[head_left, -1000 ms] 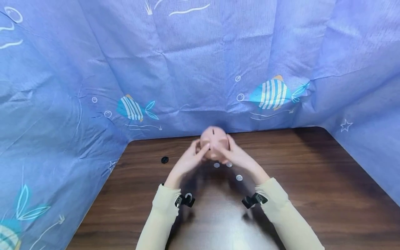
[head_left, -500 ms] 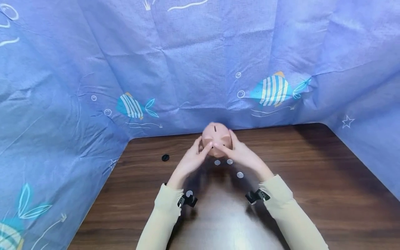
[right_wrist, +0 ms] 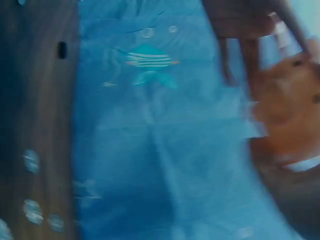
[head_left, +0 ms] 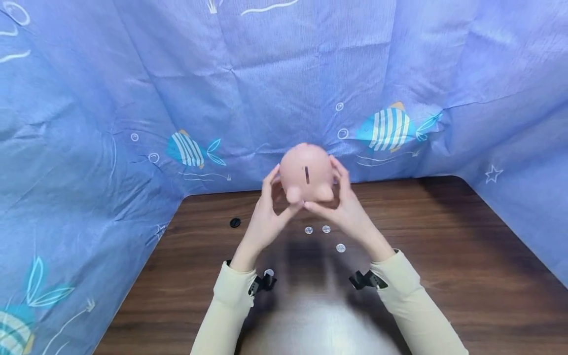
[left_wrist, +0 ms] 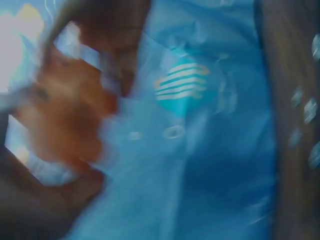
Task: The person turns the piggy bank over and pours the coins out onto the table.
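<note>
A pink piggy bank [head_left: 306, 165] with a dark coin slot on top is held up over the far side of the table. My left hand [head_left: 266, 217] grips its left side, fingers around the body and thumb at the front. From the other side my right hand [head_left: 348, 212] grips it the same way, the two thumb tips meeting below the ears. Both wrist views are blurred; the piggy bank [left_wrist: 67, 112] shows beside the left fingers, and the piggy bank [right_wrist: 285, 110] also at the right view's edge. Beneath it, several silver coins [head_left: 326, 229] lie on the table.
A round black plug [head_left: 235, 223] lies on the brown wooden table [head_left: 443, 256] at the left. One coin [head_left: 268, 272] sits near the left wrist strap. A blue fish-print cloth [head_left: 284, 98] stands behind the table and along its sides.
The piggy bank has been raised by both hands and appears larger. It has tipped so that its top slot faces the head camera more. The coins and plug have stayed in place.
</note>
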`<state>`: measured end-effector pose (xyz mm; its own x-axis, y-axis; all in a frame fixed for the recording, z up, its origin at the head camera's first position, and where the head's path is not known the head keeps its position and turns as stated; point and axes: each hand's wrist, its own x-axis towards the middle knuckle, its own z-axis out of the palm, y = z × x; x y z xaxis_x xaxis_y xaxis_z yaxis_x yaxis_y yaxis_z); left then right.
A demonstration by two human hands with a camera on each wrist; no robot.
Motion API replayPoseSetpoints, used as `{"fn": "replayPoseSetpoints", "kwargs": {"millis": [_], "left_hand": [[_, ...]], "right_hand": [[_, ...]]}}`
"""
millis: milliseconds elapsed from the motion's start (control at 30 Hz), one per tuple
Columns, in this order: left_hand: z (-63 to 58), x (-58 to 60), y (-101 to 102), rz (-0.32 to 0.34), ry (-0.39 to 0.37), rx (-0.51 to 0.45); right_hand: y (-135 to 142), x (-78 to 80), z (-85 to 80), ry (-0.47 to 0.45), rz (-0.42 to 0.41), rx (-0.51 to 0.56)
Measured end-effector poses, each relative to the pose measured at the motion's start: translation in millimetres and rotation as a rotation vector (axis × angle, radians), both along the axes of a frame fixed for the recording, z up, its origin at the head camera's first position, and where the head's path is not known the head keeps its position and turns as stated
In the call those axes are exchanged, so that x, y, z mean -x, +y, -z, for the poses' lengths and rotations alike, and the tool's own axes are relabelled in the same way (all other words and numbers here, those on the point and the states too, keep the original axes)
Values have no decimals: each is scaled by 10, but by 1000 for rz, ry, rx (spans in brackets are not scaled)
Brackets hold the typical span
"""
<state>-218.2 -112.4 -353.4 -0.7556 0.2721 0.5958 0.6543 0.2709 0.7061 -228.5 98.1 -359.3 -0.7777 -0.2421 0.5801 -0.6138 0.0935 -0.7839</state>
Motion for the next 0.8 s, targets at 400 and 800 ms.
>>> {"fn": "replayPoseSetpoints", "kwargs": {"millis": [400, 800], "left_hand": [[422, 275, 130, -171, -581, 177], [-190, -177, -40, 100, 90, -70]], "right_hand": [[103, 308, 389, -613, 31, -257], [66, -199, -199, 227, 45, -28]]}}
